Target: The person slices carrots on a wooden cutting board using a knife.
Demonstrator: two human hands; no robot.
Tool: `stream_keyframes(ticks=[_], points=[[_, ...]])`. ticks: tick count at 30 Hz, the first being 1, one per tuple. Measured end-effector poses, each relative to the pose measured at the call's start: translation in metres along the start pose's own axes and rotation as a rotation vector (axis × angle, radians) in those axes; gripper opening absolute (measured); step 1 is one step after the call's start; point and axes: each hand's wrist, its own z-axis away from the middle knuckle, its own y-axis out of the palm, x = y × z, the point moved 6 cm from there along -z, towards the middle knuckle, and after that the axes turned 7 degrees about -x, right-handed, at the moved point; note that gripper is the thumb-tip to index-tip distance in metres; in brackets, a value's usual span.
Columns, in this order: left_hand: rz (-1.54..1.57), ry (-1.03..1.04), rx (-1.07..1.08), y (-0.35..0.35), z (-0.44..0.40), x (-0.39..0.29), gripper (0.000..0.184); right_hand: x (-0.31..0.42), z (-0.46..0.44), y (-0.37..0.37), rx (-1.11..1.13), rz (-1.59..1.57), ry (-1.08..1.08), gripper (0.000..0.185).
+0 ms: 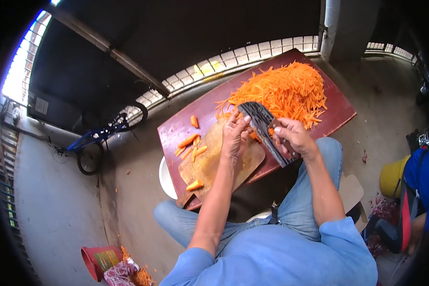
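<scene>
A broad dark blade [260,124] with a streaked surface and a thin pale edge is held up above the table, tilted down to the right. My left hand [236,136] pinches its upper left end. Curled around its lower right part is my right hand [293,138]; a bit of orange shows by those fingers, and its grip is partly hidden. Beneath my left hand lies a worn wooden cutting board [200,169]. Carrot pieces [195,185] sit on it and beside it. Behind the blade rises a large heap of carrot strips [286,88].
The dark red table [176,128] stands over my knees. A white basin [167,178] shows under its left edge. A blue bicycle [97,138] leans by the dark wall. At lower left is a red bucket [93,262]; at right, a person in blue [422,176] beside a yellow bucket [392,176].
</scene>
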Motion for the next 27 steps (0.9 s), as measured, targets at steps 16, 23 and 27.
stream_keyframes(ticks=[16, 23, 27], points=[[0.033, -0.056, -0.151, -0.005, -0.034, 0.026, 0.007, 0.013, 0.002, -0.021, -0.108, 0.077, -0.083, 0.031], [-1.066, 0.612, -0.181, 0.02, -0.011, -0.008, 0.05, 0.016, 0.005, 0.001, -0.168, 0.45, -0.381, 0.037], [-1.276, 0.848, -0.077, 0.048, 0.009, -0.001, 0.056, 0.01, 0.002, 0.0, -0.142, 0.31, -0.247, 0.033]])
